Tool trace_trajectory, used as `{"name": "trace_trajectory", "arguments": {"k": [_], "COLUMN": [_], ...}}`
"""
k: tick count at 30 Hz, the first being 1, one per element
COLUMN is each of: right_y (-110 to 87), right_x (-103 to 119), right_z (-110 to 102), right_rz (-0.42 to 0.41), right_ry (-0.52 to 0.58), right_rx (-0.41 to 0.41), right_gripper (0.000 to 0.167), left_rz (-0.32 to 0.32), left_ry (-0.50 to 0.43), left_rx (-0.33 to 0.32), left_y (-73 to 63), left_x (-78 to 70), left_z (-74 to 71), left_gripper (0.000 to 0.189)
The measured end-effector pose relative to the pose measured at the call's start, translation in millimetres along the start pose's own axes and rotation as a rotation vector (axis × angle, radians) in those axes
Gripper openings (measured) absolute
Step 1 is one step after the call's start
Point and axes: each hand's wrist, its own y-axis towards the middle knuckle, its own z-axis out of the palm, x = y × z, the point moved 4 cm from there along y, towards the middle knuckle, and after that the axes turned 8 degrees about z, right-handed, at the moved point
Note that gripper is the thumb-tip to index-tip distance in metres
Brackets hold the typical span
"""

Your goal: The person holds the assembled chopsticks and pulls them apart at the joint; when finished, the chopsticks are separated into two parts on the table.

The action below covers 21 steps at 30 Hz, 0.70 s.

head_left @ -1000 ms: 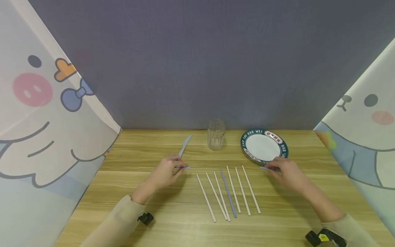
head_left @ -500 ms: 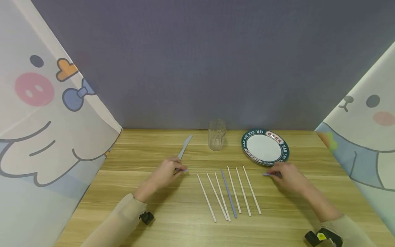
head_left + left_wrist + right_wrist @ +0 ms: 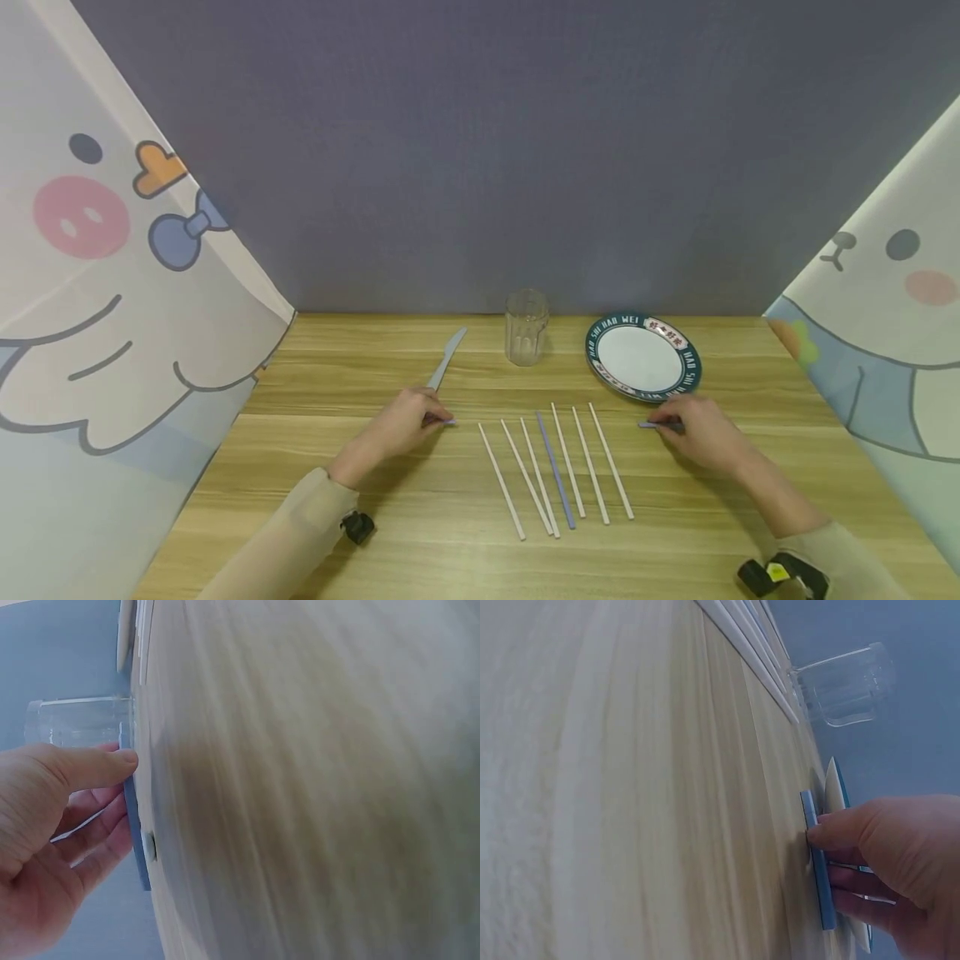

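My left hand [image 3: 401,423] pinches a narrow blue-purple stick [image 3: 135,825] between thumb and fingers, close over the wooden table. In the head view only the stick's end shows past the fingertips; the knife [image 3: 447,358] lies just beyond that hand. On the other side, my right hand [image 3: 699,427] pinches a similar blue-purple stick [image 3: 820,874], near the front rim of the plate [image 3: 641,358]. Between the hands lie several white sticks [image 3: 501,482] and one purple stick [image 3: 556,469], side by side and slightly slanted.
Behind the sticks a clear glass mug [image 3: 526,327] stands upright near the grey back panel [image 3: 480,167]. Cartoon-printed panels [image 3: 90,333] flank the wooden table [image 3: 315,358] on both sides. The white plate has a dark green lettered rim.
Both hands have come slightly toward the person, each with its stick in its fingers. The row of sticks, the knife, mug and plate have not moved.
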Motion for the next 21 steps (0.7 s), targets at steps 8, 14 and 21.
{"name": "trace_trajectory", "arguments": {"k": [8, 14, 21], "right_y": [5.9, 17.0, 28.2], "right_x": [13, 49, 92], "right_z": [-5, -11, -11], "right_rz": [0.032, -0.035, -0.112], "right_ry": [0.024, 0.095, 0.165], "right_rx": [-0.048, -0.1, -0.092], "right_gripper": [0.014, 0.018, 0.017], "left_rz": [0.006, 0.026, 0.066], "left_ry": [-0.022, -0.025, -0.002], "left_rx": [0.033, 0.053, 0.089], "left_y": [-1.3, 2.6, 18.5], "left_x": [5.1, -2.4, -27.9], "left_z": [2.8, 1.1, -5.2], "left_gripper": [0.014, 0.014, 0.018]}}
